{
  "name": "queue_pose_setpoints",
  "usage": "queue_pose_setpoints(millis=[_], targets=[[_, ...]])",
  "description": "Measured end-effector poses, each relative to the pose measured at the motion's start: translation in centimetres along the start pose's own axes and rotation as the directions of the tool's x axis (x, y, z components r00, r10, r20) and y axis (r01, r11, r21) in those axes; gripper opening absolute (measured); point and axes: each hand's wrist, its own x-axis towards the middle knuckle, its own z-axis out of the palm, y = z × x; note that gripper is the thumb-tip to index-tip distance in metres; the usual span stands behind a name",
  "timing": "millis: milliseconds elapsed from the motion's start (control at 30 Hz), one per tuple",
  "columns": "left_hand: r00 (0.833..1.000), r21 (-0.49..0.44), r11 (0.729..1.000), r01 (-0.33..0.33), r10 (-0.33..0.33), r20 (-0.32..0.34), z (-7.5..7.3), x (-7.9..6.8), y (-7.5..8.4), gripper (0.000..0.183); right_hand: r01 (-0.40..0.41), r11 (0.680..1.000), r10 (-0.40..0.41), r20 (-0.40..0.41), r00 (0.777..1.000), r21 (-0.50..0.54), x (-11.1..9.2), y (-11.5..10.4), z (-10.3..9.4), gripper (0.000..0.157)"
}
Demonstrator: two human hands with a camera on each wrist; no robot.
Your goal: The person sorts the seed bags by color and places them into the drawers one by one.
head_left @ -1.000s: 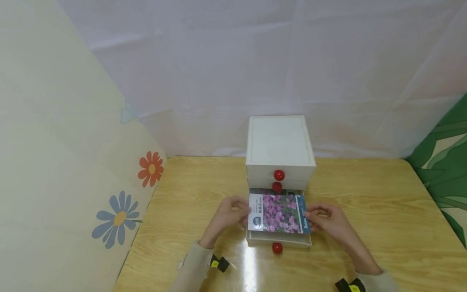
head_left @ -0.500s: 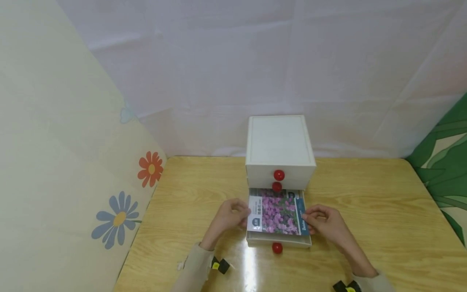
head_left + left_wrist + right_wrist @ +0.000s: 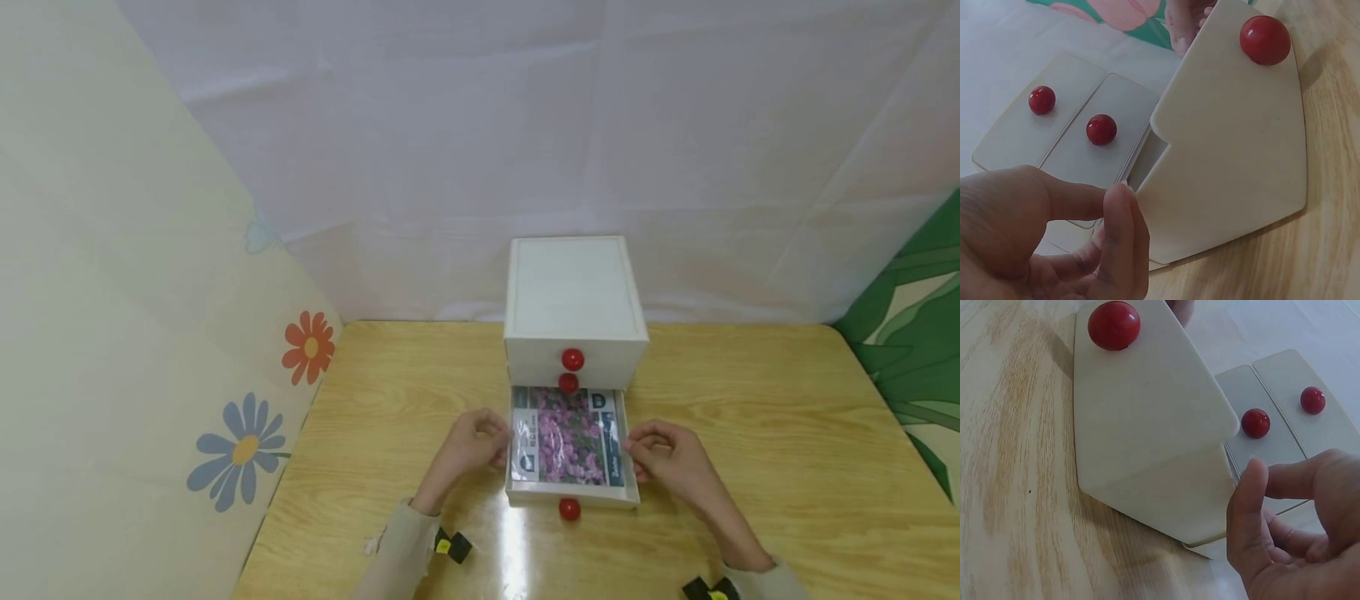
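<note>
A glossy flat packet printed with purple flowers [image 3: 567, 442] lies inside the pulled-out bottom drawer [image 3: 573, 497], below its rim. Part of another printed sheet [image 3: 598, 402] shows behind it. At the drawer's left rim is my left hand [image 3: 474, 442], thumb and fingertips close together; in the left wrist view these fingertips overlap the drawer wall [image 3: 1229, 156]. My right hand [image 3: 670, 454] is beside the right rim, its fingers loosely curled. The right wrist view shows nothing between the right thumb and finger [image 3: 1247, 512]. The packet is hidden from both wrist views.
The white drawer cabinet [image 3: 573, 287] stands at the back of the wooden table [image 3: 750, 400]. Red round knobs [image 3: 573, 359] stick out from its upper drawers, and another knob [image 3: 570, 509] from the pulled-out one. A white cloth [image 3: 480, 167] hangs behind.
The packet has gone from above the drawer down into it, and both hands have let go of its edges. The hands stay at the drawer's sides.
</note>
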Motion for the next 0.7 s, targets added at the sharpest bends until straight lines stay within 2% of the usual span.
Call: queue_pose_setpoints(millis=[267, 367, 533, 700], targets=[[0.999, 0.006, 0.999, -0.054, 0.054, 0.001, -0.4, 0.0, 0.2, 0.011, 0.046, 0.999, -0.048, -0.06, 0.997, -0.026, -0.3, 0.1, 0.1, 0.024], [0.998, 0.012, 0.998, -0.054, 0.054, -0.018, -0.7, -0.1, 0.5, 0.013, 0.077, 0.996, -0.08, -0.085, 0.993, -0.043, -0.7, 0.1, 0.3, 0.024], [0.996, 0.002, 0.998, -0.062, 0.062, -0.061, -1.2, 0.0, 1.1, 0.024, 0.174, 0.981, -0.185, -0.125, 0.975, -0.091, -1.7, -0.3, 0.7, 0.019], [0.988, -0.021, 0.993, -0.12, 0.117, -0.099, -1.7, 0.2, 1.9, 0.031, 0.221, 0.967, -0.239, -0.15, 0.959, -0.124, -3.0, -0.7, 1.2, 0.013]])
